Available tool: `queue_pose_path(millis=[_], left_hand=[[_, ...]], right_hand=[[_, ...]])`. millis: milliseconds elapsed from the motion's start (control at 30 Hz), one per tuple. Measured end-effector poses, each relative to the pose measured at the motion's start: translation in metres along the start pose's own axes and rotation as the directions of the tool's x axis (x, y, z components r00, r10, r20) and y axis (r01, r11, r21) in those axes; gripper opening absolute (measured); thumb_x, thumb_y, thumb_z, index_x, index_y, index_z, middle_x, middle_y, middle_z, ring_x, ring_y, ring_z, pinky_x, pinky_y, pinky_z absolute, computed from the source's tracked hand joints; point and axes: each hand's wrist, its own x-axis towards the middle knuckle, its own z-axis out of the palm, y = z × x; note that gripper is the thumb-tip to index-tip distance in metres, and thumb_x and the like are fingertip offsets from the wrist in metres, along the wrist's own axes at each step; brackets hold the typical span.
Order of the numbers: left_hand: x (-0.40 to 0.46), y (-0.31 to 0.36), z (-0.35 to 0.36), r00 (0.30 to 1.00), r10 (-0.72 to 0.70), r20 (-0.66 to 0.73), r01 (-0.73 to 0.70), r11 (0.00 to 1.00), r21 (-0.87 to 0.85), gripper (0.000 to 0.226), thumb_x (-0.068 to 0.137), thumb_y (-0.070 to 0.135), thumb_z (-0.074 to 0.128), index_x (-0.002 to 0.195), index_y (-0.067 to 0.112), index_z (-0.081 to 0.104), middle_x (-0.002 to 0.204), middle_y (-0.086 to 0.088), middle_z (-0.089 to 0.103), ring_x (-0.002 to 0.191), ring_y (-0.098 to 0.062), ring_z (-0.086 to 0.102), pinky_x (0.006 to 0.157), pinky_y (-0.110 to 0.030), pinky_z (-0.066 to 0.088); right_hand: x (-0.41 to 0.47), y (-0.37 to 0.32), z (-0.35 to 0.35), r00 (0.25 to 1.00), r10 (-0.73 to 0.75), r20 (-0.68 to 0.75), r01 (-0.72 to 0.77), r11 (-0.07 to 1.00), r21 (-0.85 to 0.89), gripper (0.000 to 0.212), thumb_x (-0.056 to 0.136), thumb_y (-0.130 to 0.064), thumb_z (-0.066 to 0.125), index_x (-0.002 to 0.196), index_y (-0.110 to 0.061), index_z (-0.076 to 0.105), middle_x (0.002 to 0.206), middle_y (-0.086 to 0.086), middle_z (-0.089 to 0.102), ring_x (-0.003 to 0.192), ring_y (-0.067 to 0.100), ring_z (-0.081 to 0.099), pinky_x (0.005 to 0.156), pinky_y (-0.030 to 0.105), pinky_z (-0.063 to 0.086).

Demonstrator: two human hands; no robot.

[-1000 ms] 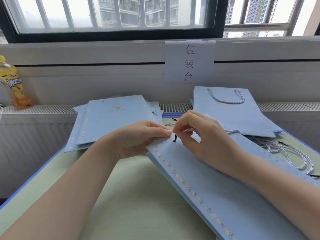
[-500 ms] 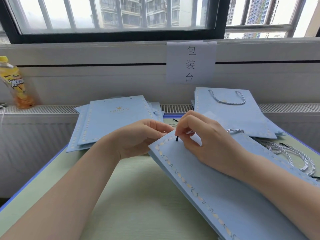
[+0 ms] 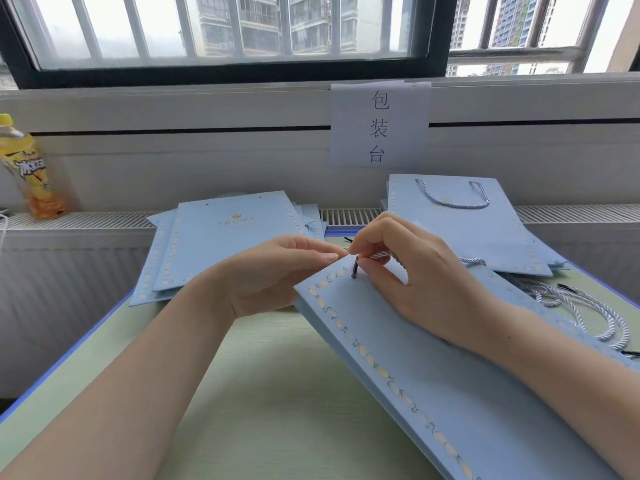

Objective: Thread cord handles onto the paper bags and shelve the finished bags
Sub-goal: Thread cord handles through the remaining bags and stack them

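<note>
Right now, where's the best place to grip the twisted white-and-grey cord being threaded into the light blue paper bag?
Pinch the twisted white-and-grey cord just behind its stiff black tip, from above, as the right hand does. The tip points down at the light blue paper bag, so a close grip probably steers it best. The left hand holds the bag's edge.

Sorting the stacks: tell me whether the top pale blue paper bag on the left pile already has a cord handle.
No, the top pale blue paper bag on the left pile shows two bare punched holes and no cord.
</note>
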Motion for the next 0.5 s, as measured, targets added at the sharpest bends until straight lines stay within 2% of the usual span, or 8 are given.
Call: queue_pose_path(millis=[100, 200, 333, 433, 500], left_hand=[[0.0, 0.001, 0.004, 0.999, -0.041, -0.023, 0.042, 0.997, 0.066, 0.038, 0.092, 0.03, 0.046, 0.104, -0.001, 0.064, 0.093, -0.01, 0.07, 0.076, -0.018, 0.068, 0.067, -0.024, 0.055], [0.002, -0.001, 0.005, 0.998, -0.051, -0.033, 0.055, 0.99, 0.127, 0.028, 0.088, 0.022, 0.057, 0.098, -0.003, 0.063, 0.087, -0.009, 0.067, 0.072, -0.016, 0.065, 0.065, -0.022, 0.053], [0.004, -0.003, 0.004, 0.997, -0.042, -0.064, 0.051, 0.986, 0.156, 0.011, 0.085, 0.02, 0.066, 0.085, 0.009, 0.067, 0.084, -0.007, 0.066, 0.076, -0.018, 0.063, 0.07, -0.024, 0.052], [0.005, -0.004, 0.003, 0.994, -0.024, -0.106, 0.047, 0.974, 0.22, 0.01, 0.08, 0.022, 0.066, 0.082, 0.013, 0.07, 0.085, -0.007, 0.066, 0.082, -0.021, 0.06, 0.078, -0.029, 0.048], [0.006, -0.004, 0.004, 0.993, -0.027, -0.116, 0.051, 0.976, 0.213, 0.009, 0.079, 0.021, 0.068, 0.082, 0.012, 0.069, 0.085, -0.007, 0.067, 0.081, -0.02, 0.062, 0.076, -0.028, 0.05]], right_hand=[[0.0, 0.0, 0.0, 1.0, -0.029, -0.01, 0.029, 0.999, -0.03, 0.016, 0.085, 0.007, 0.056, 0.096, -0.003, 0.057, 0.089, 0.005, 0.056, 0.078, 0.004, 0.05, 0.076, 0.007, 0.04], [-0.001, 0.0, 0.004, 0.999, -0.028, 0.018, 0.028, 1.0, -0.01, 0.017, 0.083, 0.008, 0.058, 0.097, -0.001, 0.059, 0.09, 0.004, 0.057, 0.08, -0.002, 0.05, 0.075, 0.006, 0.04], [0.0, 0.004, 0.008, 0.999, 0.032, 0.04, -0.033, 0.999, 0.02, 0.02, 0.081, 0.004, 0.06, 0.097, -0.007, 0.062, 0.093, 0.002, 0.059, 0.081, 0.003, 0.055, 0.072, 0.013, 0.045], [0.001, 0.008, 0.009, 0.995, 0.091, 0.049, -0.089, 0.996, -0.027, 0.017, 0.081, -0.004, 0.064, 0.097, -0.011, 0.066, 0.091, -0.002, 0.059, 0.077, -0.006, 0.053, 0.069, 0.008, 0.041], [0.001, 0.011, 0.008, 0.989, 0.136, 0.062, -0.132, 0.989, -0.062, 0.013, 0.082, -0.01, 0.066, 0.094, -0.013, 0.069, 0.087, -0.007, 0.055, 0.071, -0.008, 0.05, 0.068, 0.006, 0.038]])
